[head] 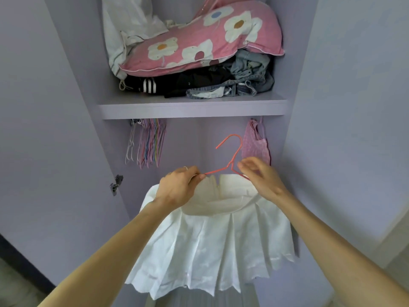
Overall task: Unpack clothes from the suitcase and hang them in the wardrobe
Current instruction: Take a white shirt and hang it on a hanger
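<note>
A white pleated skirt (210,247) hangs on a coral wire hanger (232,156) in front of the open lilac wardrobe (73,107). My left hand (179,187) pinches the hanger's left arm together with the skirt's waistband. My right hand (261,178) holds the hanger's right arm at the waistband, fingers curled over it. The hanger's hook points up and left, below the shelf and clear of the rail. The suitcase is out of view.
A bunch of bare coloured hangers (148,142) hangs at the rail's left end, a pink dotted garment (256,142) at its right end. The shelf (192,109) above holds a pink flowered pillow (199,38), dark clothes and jeans. A door hinge (116,185) juts out at the left.
</note>
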`<state>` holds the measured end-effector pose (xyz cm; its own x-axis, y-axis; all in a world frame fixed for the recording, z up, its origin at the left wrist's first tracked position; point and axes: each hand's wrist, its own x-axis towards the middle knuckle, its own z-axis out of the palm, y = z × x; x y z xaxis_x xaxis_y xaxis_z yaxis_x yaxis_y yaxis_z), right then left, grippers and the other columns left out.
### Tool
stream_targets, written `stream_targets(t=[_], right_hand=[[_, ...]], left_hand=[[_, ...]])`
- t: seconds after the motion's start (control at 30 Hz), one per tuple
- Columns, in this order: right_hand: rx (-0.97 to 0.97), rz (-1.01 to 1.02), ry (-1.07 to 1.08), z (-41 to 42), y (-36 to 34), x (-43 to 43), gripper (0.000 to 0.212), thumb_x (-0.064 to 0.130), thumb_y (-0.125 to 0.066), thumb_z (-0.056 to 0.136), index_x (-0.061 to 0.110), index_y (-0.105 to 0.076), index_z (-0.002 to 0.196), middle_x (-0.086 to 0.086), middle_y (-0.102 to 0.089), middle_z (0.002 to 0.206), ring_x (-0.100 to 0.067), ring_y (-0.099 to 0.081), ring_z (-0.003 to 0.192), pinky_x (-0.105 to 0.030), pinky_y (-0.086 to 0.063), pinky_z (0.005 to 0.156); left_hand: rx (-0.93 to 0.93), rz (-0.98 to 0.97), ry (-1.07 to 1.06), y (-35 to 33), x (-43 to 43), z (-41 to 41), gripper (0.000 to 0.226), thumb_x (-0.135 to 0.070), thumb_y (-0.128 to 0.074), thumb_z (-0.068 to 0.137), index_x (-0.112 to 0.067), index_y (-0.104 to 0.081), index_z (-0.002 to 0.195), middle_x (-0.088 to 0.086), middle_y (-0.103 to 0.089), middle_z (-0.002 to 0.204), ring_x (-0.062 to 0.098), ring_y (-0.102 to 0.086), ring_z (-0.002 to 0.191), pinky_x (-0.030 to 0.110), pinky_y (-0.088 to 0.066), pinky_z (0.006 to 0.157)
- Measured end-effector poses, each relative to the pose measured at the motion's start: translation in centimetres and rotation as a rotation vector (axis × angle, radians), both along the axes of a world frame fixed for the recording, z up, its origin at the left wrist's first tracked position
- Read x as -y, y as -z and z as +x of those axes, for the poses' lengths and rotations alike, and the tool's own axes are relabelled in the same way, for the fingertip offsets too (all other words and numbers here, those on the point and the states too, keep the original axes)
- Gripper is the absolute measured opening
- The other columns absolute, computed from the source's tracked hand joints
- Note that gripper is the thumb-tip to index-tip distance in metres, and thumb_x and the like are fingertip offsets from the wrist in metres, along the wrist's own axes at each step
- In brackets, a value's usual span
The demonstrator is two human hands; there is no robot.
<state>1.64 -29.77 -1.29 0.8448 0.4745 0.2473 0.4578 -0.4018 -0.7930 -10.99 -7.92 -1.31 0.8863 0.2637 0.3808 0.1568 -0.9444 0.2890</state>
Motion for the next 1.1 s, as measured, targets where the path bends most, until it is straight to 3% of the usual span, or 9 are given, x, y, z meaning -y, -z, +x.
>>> stream_targets(t=[0.07, 0.13, 0.2, 0.3, 0.47, 0.63, 0.73, 0.93, 1.1], right_hand=[[0.082, -0.24, 0.121, 0.6, 1.6, 1.6, 0.046, 0.073, -0.042, 0.087, 0.036, -0.057, 0.111, 0.022, -0.059, 0.104, -0.008, -0.053, 0.101, -0.035, -0.039, 0.097], [0.101, -0.322, 0.083, 0.7, 3.6, 2.3, 0.044, 0.069, -0.038, 0.091, 0.028, -0.051, 0.082, 0.016, -0.057, 0.078, -0.019, -0.057, 0.085, -0.033, -0.038, 0.075], [0.165, -0.22, 0.046, -0.3, 4.8, 1.7, 0.04, 0.048, -0.045, 0.099, 0.029, -0.036, 0.066, 0.01, -0.045, 0.06, -0.025, -0.048, 0.07, -0.031, -0.027, 0.064], [0.296, -0.071, 0.049, -2.2, 5.4, 0.0, 0.043, 0.029, -0.052, 0.101, 0.035, -0.029, 0.065, 0.01, -0.041, 0.066, -0.021, -0.035, 0.065, -0.03, -0.025, 0.065], [0.161, 0.019, 0.071, -2.9, 6.7, -0.5, 0.039, 0.042, -0.044, 0.101, 0.03, -0.038, 0.065, 0.009, -0.046, 0.064, -0.01, -0.04, 0.061, -0.031, -0.033, 0.067], [-0.039, -0.28, -0.036, -1.7, 7.2, 1.2, 0.035, 0.059, -0.041, 0.097, 0.035, -0.063, 0.113, 0.02, -0.063, 0.108, -0.005, -0.056, 0.102, -0.037, -0.04, 0.097], [-0.034, -0.268, -0.143, -1.5, 7.1, 1.3, 0.023, 0.041, -0.047, 0.099, 0.022, -0.061, 0.098, 0.002, -0.065, 0.084, -0.02, -0.059, 0.08, -0.037, -0.048, 0.08], [0.098, -0.333, -0.155, -1.5, 6.6, 1.9, 0.025, 0.029, -0.04, 0.104, 0.012, -0.058, 0.102, -0.001, -0.06, 0.086, -0.023, -0.055, 0.081, -0.035, -0.04, 0.072], [0.005, -0.328, -0.188, -1.1, 5.8, 2.4, 0.026, 0.04, -0.051, 0.096, 0.029, -0.05, 0.073, 0.007, -0.051, 0.078, -0.015, -0.05, 0.076, -0.031, -0.04, 0.071]], left_hand=[[0.018, -0.033, -0.041, 0.0, -1.4, -0.1, 0.032, -0.051, -0.039, 0.101, -0.025, -0.059, 0.101, -0.008, -0.058, 0.093, 0.022, -0.056, 0.09, 0.035, -0.044, 0.07], [-0.004, -0.083, -0.048, 0.6, -2.7, -0.2, 0.028, -0.045, -0.042, 0.102, -0.023, -0.058, 0.1, -0.004, -0.061, 0.096, 0.026, -0.057, 0.093, 0.037, -0.042, 0.072], [-0.003, -0.101, -0.035, 0.8, -2.8, -0.3, 0.023, -0.037, -0.044, 0.099, -0.02, -0.058, 0.106, -0.001, -0.061, 0.105, 0.029, -0.057, 0.102, 0.039, -0.043, 0.081], [-0.061, -0.039, 0.008, 0.2, -0.5, 0.2, 0.041, -0.045, -0.047, 0.088, -0.023, -0.057, 0.121, -0.005, -0.058, 0.117, 0.022, -0.051, 0.113, 0.038, -0.037, 0.095], [-0.092, -0.33, -0.036, -1.5, 2.2, 1.8, 0.04, -0.05, -0.048, 0.099, -0.014, -0.06, 0.085, -0.008, -0.055, 0.066, 0.017, -0.053, 0.067, 0.031, -0.041, 0.062], [-0.11, -0.384, 0.005, -0.8, 1.6, 1.8, 0.036, -0.04, -0.048, 0.102, -0.01, -0.062, 0.091, -0.001, -0.065, 0.076, 0.014, -0.049, 0.059, 0.025, -0.04, 0.056], [-0.069, -0.393, -0.017, -0.6, 1.6, 1.9, 0.038, -0.04, -0.047, 0.103, -0.006, -0.06, 0.091, -0.001, -0.062, 0.071, 0.012, -0.046, 0.057, 0.022, -0.036, 0.054], [-0.028, -0.413, -0.001, -0.7, 1.7, 2.1, 0.04, -0.041, -0.045, 0.103, -0.005, -0.059, 0.092, 0.007, -0.064, 0.075, 0.021, -0.052, 0.063, 0.031, -0.044, 0.062], [-0.117, -0.408, 0.002, 0.0, 2.3, 3.2, 0.045, -0.045, -0.043, 0.103, -0.004, -0.06, 0.095, 0.003, -0.064, 0.075, 0.023, -0.055, 0.067, 0.03, -0.046, 0.064]])
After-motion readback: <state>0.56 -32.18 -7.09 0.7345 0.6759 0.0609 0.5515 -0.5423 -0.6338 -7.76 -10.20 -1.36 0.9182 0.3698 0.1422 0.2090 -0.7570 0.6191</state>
